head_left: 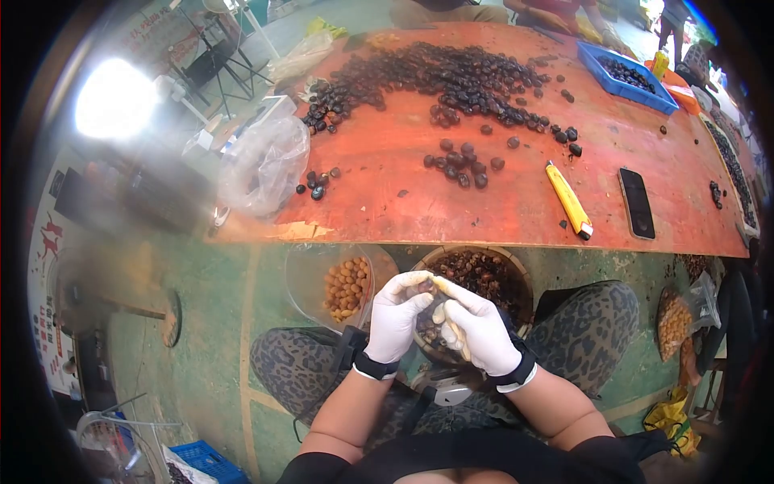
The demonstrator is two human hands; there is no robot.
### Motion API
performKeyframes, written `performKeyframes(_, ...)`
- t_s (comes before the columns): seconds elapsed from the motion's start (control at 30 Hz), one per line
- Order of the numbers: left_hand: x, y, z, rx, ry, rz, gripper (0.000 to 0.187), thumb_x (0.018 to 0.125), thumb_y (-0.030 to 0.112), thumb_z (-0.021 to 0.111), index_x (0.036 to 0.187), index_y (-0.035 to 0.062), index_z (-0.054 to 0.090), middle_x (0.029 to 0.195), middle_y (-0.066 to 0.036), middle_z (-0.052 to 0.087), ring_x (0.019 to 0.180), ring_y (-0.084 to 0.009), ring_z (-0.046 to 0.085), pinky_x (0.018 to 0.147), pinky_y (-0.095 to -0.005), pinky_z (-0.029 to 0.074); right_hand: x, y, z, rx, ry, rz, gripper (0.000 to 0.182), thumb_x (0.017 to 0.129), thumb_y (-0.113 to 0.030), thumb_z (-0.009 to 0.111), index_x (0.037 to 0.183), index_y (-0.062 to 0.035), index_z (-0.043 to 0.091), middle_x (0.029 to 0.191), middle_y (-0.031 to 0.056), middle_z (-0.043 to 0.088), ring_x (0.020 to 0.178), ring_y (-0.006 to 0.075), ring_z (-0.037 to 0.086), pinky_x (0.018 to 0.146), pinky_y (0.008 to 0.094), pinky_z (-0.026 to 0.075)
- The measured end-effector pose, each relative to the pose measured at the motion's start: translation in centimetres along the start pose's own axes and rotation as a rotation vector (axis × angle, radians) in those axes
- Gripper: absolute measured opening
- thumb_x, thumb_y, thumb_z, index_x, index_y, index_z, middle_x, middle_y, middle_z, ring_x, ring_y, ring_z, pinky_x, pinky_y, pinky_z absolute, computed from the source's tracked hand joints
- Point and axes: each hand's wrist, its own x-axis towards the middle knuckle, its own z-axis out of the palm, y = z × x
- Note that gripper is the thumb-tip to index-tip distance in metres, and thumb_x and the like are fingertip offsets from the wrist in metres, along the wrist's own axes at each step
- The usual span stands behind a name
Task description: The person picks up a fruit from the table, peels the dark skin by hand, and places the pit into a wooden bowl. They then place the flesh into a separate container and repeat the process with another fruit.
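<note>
Both my hands wear white gloves and meet above my lap. My left hand pinches a small dark chestnut at its fingertips. My right hand grips a pale-handled knife with its tip against that nut. Directly beneath them stands a round basket holding dark shells and nuts. A clear bowl of peeled yellow kernels sits to its left on the floor.
The orange table ahead carries a big heap of dark chestnuts, a yellow utility knife, a black phone, a clear plastic bag and a blue tray. Bagged kernels lie right.
</note>
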Motion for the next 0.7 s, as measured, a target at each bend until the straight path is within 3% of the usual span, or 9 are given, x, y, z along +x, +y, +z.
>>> performKeyframes(0.1, -0.2, 0.6, 0.2, -0.144, -0.094, -0.080, 0.034, 0.081, -0.005, 0.067, 0.114, 0.0014, 0.060, 0.108, -0.009, 0.063, 0.098, -0.0167, 0.060, 0.086, -0.0287, 0.049, 1.1, -0.4, -1.2, 0.260, 0.126, 0.083, 0.038, 0.100, -0.013, 0.044, 0.137, -0.0079, 0.045, 0.084, 0.0037, 0.059, 0.055, 0.0079, 0.046, 0.047, 0.0189, 0.039)
performKeyframes(0.2, -0.1, 0.8, 0.6, -0.117, -0.021, -0.084, 0.034, 0.081, -0.004, 0.067, 0.113, 0.0011, 0.059, 0.108, -0.008, 0.063, 0.096, -0.0166, 0.061, 0.087, -0.0286, 0.049, 0.7, -0.6, -1.5, -0.075, 0.013, -0.013, 0.035, 0.097, -0.011, 0.048, 0.132, -0.0062, 0.048, 0.085, 0.0032, 0.060, 0.058, 0.0064, 0.049, 0.049, 0.0200, 0.040)
performKeyframes(0.27, 0.2, 0.4, 0.4, -0.052, -0.024, -0.011, 0.034, 0.082, -0.005, 0.067, 0.114, 0.0005, 0.058, 0.106, -0.007, 0.062, 0.095, -0.0150, 0.061, 0.085, -0.0276, 0.049, 0.2, 0.0, -0.6, -0.413, 0.070, -0.155, 0.034, 0.094, -0.009, 0.055, 0.127, -0.0040, 0.048, 0.087, 0.0053, 0.063, 0.064, 0.0080, 0.055, 0.055, 0.0229, 0.046)
performKeyframes(0.3, 0.2, 0.2, 0.3, -0.017, -0.029, 0.020, 0.034, 0.082, -0.005, 0.066, 0.114, 0.0003, 0.057, 0.105, -0.006, 0.062, 0.094, -0.0141, 0.061, 0.084, -0.0271, 0.050, 0.2, 0.4, -0.4, -0.653, 0.112, -0.281, 0.038, 0.090, -0.008, 0.059, 0.126, -0.0042, 0.046, 0.091, 0.0124, 0.065, 0.072, 0.0193, 0.064, 0.066, 0.0300, 0.052)
performKeyframes(0.43, -0.1, 0.3, 0.4, 0.036, -0.025, 0.012, 0.033, 0.081, -0.006, 0.067, 0.112, 0.0005, 0.058, 0.103, -0.005, 0.062, 0.094, -0.0129, 0.059, 0.084, -0.0261, 0.049, -0.5, 0.2, 0.3, -0.957, 0.115, -0.433, 0.043, 0.087, -0.007, 0.061, 0.128, -0.0080, 0.048, 0.100, 0.0216, 0.063, 0.090, 0.0377, 0.064, 0.076, 0.0382, 0.053)
performKeyframes(0.63, -0.3, 1.0, 0.5, 0.103, -0.029, 0.034, 0.031, 0.079, -0.006, 0.069, 0.109, 0.0010, 0.060, 0.103, -0.004, 0.062, 0.095, -0.0121, 0.058, 0.085, -0.0256, 0.049, -0.3, 0.2, 0.1, -1.071, 0.064, -0.611, 0.050, 0.086, -0.006, 0.061, 0.134, -0.0094, 0.047, 0.112, 0.0211, 0.061, 0.095, 0.0369, 0.064, 0.079, 0.0377, 0.053)
performKeyframes(0.7, -0.3, 1.1, 0.7, 0.147, -0.026, 0.080, 0.030, 0.079, -0.006, 0.069, 0.107, 0.0010, 0.061, 0.104, -0.004, 0.061, 0.095, -0.0121, 0.058, 0.085, -0.0256, 0.048, -0.5, 0.1, 0.5, -1.025, 0.060, -0.593, 0.046, 0.086, -0.001, 0.060, 0.131, -0.0056, 0.050, 0.111, 0.0190, 0.063, 0.099, 0.0320, 0.064, 0.084, 0.0347, 0.051)
